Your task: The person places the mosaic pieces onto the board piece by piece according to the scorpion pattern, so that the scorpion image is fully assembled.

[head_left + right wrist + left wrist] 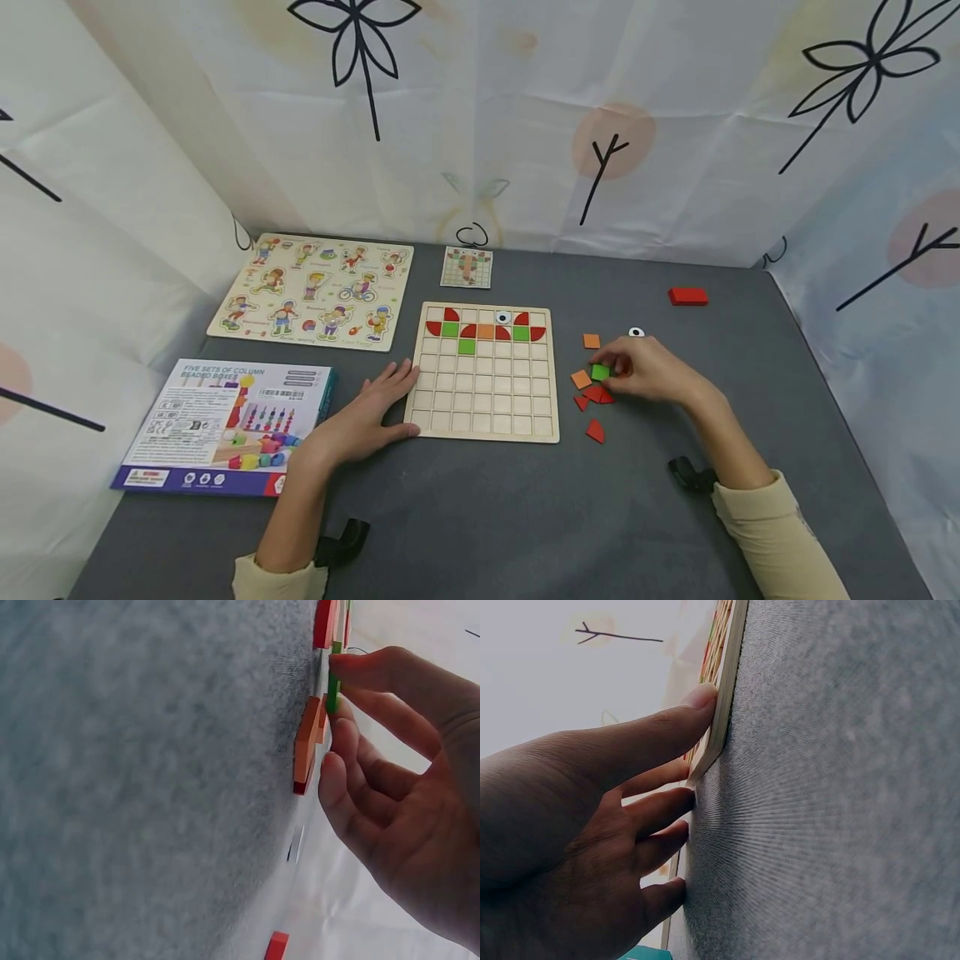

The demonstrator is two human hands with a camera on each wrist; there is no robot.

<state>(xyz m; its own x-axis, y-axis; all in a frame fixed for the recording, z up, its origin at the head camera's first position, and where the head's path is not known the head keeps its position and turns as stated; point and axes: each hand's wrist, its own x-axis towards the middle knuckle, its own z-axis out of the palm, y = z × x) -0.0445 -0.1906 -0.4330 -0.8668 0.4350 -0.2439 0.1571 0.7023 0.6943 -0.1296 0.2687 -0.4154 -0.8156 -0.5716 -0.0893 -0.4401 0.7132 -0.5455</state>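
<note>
Counter [525, 517]: dark grey; everything below lies on it or over it
Picture board [326, 292]: back left; sports figures printed on it
Printed box [195, 433]: left, nearer than the picture board; purple band along its near edge
Grid board [483, 392]: middle; seated pieces [486, 332] in red, green and orange, one eye-marked, fill part of its three upper rows
Left hand [367, 417]: released, fingers spread; thumb and fingertips touch the grid board's left edge
Right hand [648, 371]: right of the grid board; grasping a green square [600, 372] between thumb and fingers
Pattern card [467, 268]: behind the grid board; a small coloured grid on it
Red block [687, 297]: back right, well apart
Loose pieces: orange squares [592, 341] and red pieces [596, 430], near the right hand; eye piece [636, 332] just behind it
Green square: above the red pieces in the head view; whether it touches the counter cannot be told
</note>
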